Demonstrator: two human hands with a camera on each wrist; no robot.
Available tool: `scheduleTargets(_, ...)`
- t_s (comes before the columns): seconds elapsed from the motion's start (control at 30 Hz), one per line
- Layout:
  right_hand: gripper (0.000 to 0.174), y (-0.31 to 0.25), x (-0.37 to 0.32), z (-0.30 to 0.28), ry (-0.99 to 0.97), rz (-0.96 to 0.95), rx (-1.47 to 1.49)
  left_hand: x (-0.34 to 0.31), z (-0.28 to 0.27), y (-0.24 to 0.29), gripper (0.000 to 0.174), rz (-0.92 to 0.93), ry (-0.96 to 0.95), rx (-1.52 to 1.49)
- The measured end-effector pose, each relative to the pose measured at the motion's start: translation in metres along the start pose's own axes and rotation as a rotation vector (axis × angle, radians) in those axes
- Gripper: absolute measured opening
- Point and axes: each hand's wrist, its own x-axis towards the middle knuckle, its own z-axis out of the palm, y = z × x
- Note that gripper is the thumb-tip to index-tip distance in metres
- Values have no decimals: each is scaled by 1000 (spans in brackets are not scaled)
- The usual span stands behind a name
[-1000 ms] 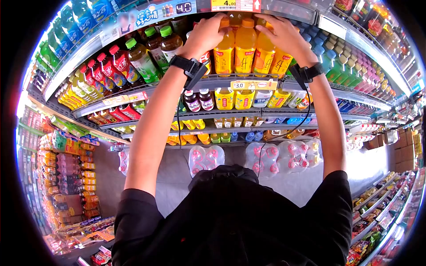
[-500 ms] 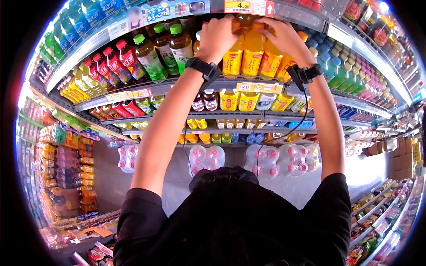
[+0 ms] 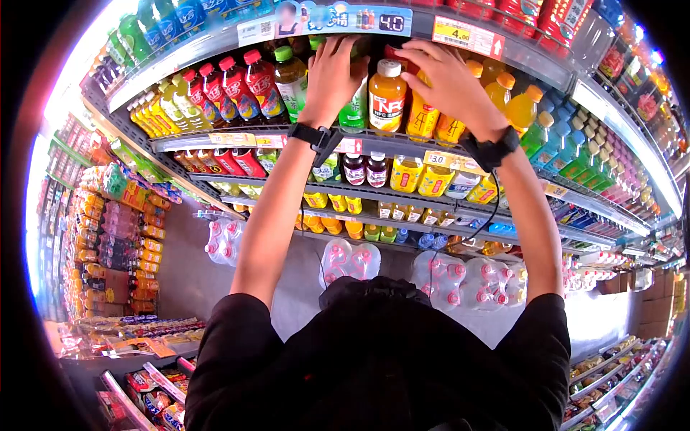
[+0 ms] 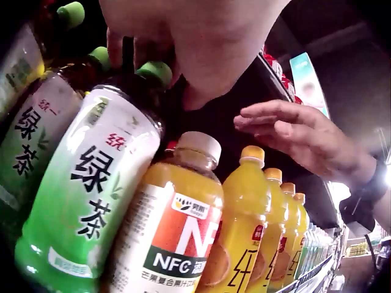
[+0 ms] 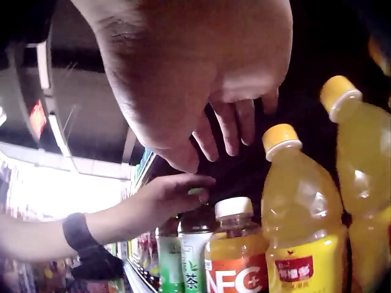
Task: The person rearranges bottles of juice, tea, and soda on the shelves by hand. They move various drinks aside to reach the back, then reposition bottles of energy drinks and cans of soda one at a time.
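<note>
My left hand [image 3: 332, 82] reaches over a green tea bottle [image 4: 91, 189], its fingers around the level of the green cap [image 4: 156, 72]. Right beside that bottle stands a white-capped NFC juice bottle [image 3: 388, 100], upright at the front of the shelf. My right hand [image 3: 453, 86] is held above and to the right of the NFC bottle, fingers stretched toward the dark back of the shelf, nothing in its palm in the right wrist view. Below it stand yellow-orange juice bottles [image 5: 302, 201] with orange-yellow caps. Parts of the left fingertips are hidden behind the bottle neck.
Red-capped bottles [image 3: 264, 86] line the shelf to the left. An upper shelf edge with a price strip [image 3: 352, 20] runs just over both hands. Lower shelves hold more drinks, and plastic-wrapped bottle packs [image 3: 348, 262] sit on the floor. A thin cable hangs from the right wristband.
Both hands have left the orange juice bottles' caps and moved left along the shelf. The left hand is now over the green tea, and the NFC bottle shows between the hands.
</note>
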Motion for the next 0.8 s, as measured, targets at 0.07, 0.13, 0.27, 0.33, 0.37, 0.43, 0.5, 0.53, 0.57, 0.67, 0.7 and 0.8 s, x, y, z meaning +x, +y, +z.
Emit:
scheduleTargets(0.07, 41, -3, 16, 14, -51, -35, -131, -3, -4, -9, 45, -39, -80, -16)
scheduleTargets(0.13, 37, -5, 26, 23, -260, 61, -237, -3, -7, -14, 43, -53, -72, -173)
scheduleTargets(0.27, 20, 6, 43, 28, -370, 100, -174, 7, -13, -15, 34, -232, -178, -187)
scheduleTargets(0.33, 21, 13, 41, 34, -188, 6, -89, 9, -13, -14, 36, -244, -204, -187)
scheduleTargets(0.37, 24, 14, 39, 39, -266, 72, -118, 8, -13, -13, 38, -179, -165, -165)
scheduleTargets(0.43, 29, 5, 43, 32, -311, 139, -161, 10, -10, -16, 39, -176, -141, -186)
scheduleTargets(0.5, 30, -1, 41, 34, -282, 114, -160, 4, -9, -19, 37, -189, -160, -216)
scheduleTargets(0.53, 31, -1, 44, 33, -332, 142, -158, 7, -7, -20, 36, -183, -156, -238)
scheduleTargets(0.57, 31, 0, 46, 30, -385, 167, -157, 9, -5, -19, 36, -181, -149, -261)
scheduleTargets(0.67, 26, 9, 43, 32, -442, 190, -158, 11, -2, -15, 34, -217, -177, -389)
scheduleTargets(0.7, 27, 7, 46, 28, -465, 209, -152, 11, 0, -16, 34, -235, -175, -400)
scheduleTargets(0.8, 30, 7, 43, 28, -443, 242, -145, 13, 0, -29, 35, -204, -161, -359)
